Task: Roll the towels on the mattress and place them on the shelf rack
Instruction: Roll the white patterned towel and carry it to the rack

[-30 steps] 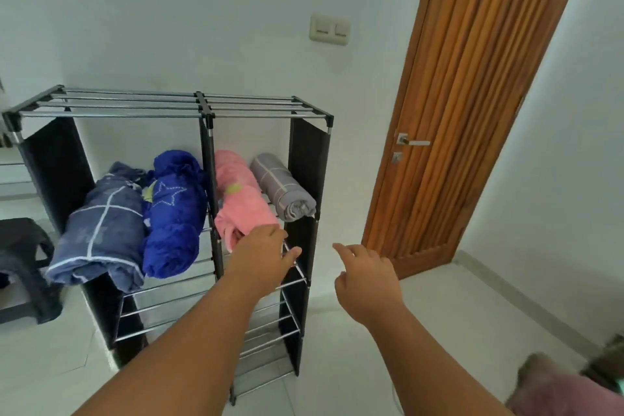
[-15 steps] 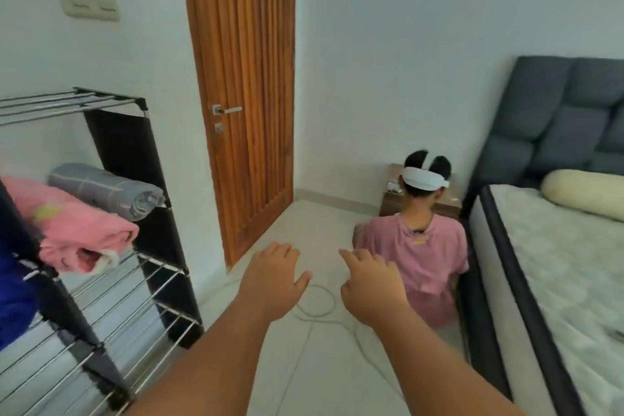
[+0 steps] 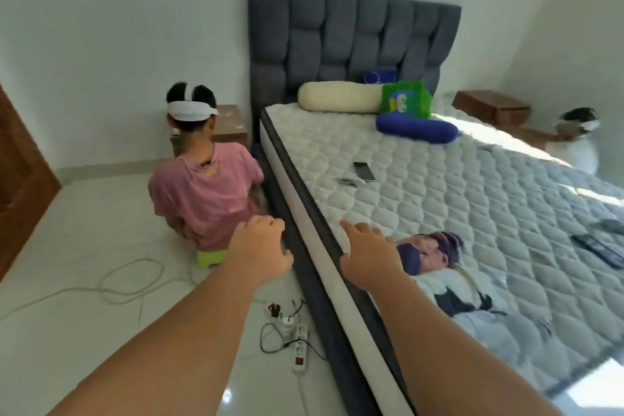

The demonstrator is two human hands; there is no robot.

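A printed towel (image 3: 449, 277) with purple, white and dark patches lies flat on the quilted white mattress (image 3: 439, 186), close to its near left edge. My right hand (image 3: 368, 252) hovers over that edge just left of the towel, fingers apart and empty. My left hand (image 3: 258, 252) hangs over the floor beside the bed frame, fingers loosely curled, holding nothing. The shelf rack is out of view.
A person in a pink shirt (image 3: 204, 186) sits on a small green stool (image 3: 211, 258) on the floor left of the bed. A power strip (image 3: 300, 346) and cables lie by the bed frame. Pillows (image 3: 341, 96), a phone (image 3: 364, 171) and another person (image 3: 574, 138) are farther off.
My view has swung right from the shelf rack with its rolled towels, past the door, to the bed. Both hands stay empty and now reach toward the mattress edge.
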